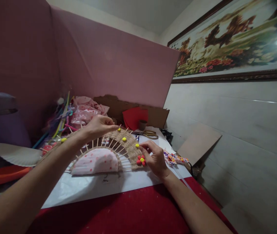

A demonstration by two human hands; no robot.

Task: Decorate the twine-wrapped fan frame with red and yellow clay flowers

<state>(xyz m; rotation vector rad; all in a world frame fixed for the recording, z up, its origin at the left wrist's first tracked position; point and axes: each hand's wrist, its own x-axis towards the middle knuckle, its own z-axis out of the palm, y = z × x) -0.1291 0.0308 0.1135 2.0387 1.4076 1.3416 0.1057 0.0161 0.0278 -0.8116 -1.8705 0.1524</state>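
The stick fan [128,148] is seen on the white sheet [84,188] on the bench [118,211], between the left grip [117,126] and right grip [140,148]. Yellow dots [124,139] are touched; whether either grip is pinched together cannot be told.

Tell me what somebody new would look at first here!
Probably the woven fan in the middle, with its yellow dots and the red flower beside the right hand. Next might come the red cloth across the front, then the big horse picture high on the right wall.
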